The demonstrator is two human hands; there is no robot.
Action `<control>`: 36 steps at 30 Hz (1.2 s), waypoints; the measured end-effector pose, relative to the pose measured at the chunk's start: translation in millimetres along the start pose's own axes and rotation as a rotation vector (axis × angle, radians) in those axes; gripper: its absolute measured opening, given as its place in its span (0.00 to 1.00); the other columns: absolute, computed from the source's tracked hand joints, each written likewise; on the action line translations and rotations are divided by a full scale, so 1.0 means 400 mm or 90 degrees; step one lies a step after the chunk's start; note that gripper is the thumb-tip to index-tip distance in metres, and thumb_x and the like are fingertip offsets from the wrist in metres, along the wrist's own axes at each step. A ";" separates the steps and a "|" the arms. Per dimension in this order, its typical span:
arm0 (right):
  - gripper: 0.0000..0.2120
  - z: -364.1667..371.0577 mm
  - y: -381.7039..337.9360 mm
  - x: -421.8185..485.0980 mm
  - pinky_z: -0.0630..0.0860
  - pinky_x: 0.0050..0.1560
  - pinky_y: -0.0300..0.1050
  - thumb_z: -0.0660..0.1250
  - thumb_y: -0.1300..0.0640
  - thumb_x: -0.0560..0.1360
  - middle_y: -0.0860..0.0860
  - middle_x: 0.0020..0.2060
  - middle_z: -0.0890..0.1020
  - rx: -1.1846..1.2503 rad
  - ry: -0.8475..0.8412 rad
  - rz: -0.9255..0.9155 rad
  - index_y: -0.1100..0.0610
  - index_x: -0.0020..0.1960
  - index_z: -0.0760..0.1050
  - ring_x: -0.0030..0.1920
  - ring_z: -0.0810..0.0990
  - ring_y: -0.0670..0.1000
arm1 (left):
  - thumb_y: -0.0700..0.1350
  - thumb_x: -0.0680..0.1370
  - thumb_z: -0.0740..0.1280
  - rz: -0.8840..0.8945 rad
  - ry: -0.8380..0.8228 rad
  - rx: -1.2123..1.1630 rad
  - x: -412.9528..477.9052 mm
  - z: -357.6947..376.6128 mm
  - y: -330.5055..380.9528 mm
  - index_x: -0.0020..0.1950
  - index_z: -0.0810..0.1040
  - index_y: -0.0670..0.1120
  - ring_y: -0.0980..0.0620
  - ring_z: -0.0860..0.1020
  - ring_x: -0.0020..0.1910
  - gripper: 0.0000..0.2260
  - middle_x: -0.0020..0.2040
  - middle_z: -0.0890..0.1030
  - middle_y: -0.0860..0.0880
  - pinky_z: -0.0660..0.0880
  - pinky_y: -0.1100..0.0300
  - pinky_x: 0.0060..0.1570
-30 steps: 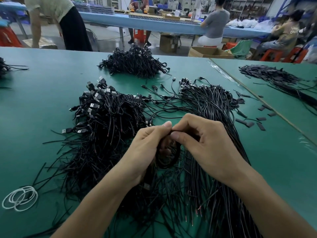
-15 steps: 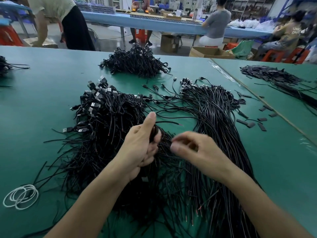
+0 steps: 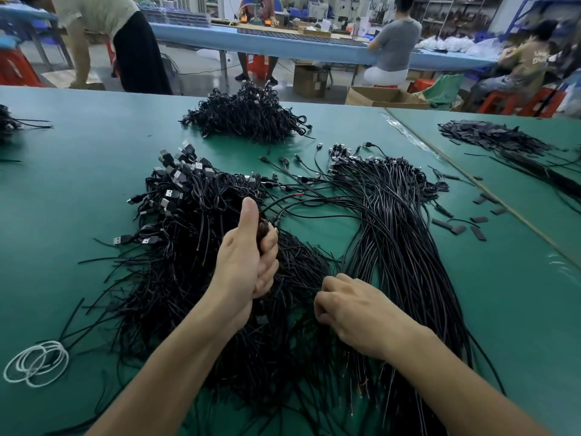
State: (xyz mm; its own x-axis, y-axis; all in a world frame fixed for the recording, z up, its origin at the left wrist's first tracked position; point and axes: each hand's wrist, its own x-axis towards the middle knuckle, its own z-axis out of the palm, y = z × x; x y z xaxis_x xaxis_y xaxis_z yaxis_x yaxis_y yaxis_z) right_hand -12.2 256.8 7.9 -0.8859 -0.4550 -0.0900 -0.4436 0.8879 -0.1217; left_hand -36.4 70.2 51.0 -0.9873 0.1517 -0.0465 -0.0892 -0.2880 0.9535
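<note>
The green table [image 3: 78, 184] filled most of the view, with a second green table [image 3: 559, 136] butted against it on the right. Five heaps of black cable lay across the two. The widest was the tangled heap [image 3: 188, 234] at the centre, with USB plugs crowded along its far left edge. Just to its right lay the sheaf of long cables [image 3: 396, 234], all running roughly parallel. The far heap [image 3: 248, 118] sat well apart behind them, the edge heap [image 3: 6, 121] was cut off at the left border, and the flatter dark heap [image 3: 493, 140] lay on the second table. Two bare hands worked over the near side of the tangled heap. The left hand [image 3: 248, 265] was closed into a fist with its thumb raised, gripping one coiled cable [image 3: 266, 229], which stood out of the top of the fist, above the heap. The right hand [image 3: 355, 309] hung low, near the left hand. Its fingers [image 3: 328, 291] were curled down into the strands where the tangled heap met the sheaf, and I could not tell whether they pinched a cable. One cluster of white loops [image 3: 36, 363] lay at the near left, overlapping too much to count. At least eight short black sleeves [image 3: 457, 229] were scattered right of the sheaf.
</note>
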 end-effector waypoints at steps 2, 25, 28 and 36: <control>0.06 -0.001 -0.001 0.000 0.68 0.59 0.44 0.59 0.54 0.83 0.46 0.52 0.71 -0.014 0.010 -0.020 0.49 0.58 0.73 0.53 0.67 0.48 | 0.65 0.81 0.48 -0.026 0.005 0.004 0.004 0.005 0.006 0.25 0.68 0.50 0.57 0.57 0.17 0.31 0.21 0.61 0.52 0.53 0.68 0.17; 0.09 -0.179 -0.109 -0.002 0.83 0.47 0.52 0.71 0.64 0.75 0.50 0.43 0.87 0.664 0.395 -0.011 0.50 0.46 0.85 0.43 0.85 0.51 | 0.44 0.78 0.53 0.164 -0.241 0.021 -0.011 0.020 -0.002 0.54 0.72 0.39 0.66 0.74 0.23 0.12 0.28 0.78 0.56 0.68 0.75 0.25; 0.11 -0.187 -0.115 -0.012 0.81 0.52 0.42 0.69 0.69 0.75 0.42 0.49 0.86 0.606 0.350 -0.040 0.55 0.51 0.85 0.50 0.85 0.44 | 0.47 0.83 0.51 0.227 -0.163 0.097 -0.025 0.028 -0.004 0.56 0.80 0.44 0.65 0.76 0.29 0.18 0.33 0.79 0.60 0.68 0.75 0.30; 0.03 -0.171 -0.130 -0.025 0.77 0.38 0.42 0.74 0.56 0.74 0.47 0.34 0.83 0.594 0.358 0.087 0.49 0.43 0.82 0.34 0.78 0.43 | 0.50 0.85 0.49 0.237 -0.053 0.059 -0.023 0.023 0.000 0.58 0.83 0.51 0.55 0.57 0.21 0.22 0.22 0.63 0.54 0.59 0.66 0.25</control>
State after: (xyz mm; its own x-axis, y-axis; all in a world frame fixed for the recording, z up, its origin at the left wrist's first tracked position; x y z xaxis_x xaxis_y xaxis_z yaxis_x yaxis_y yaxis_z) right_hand 10.5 220.0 82.6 -0.9600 -0.0506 0.2755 -0.2708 0.4196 -0.8664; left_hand -26.0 77.6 54.0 -0.9357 0.1308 0.3277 0.2884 -0.2515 0.9239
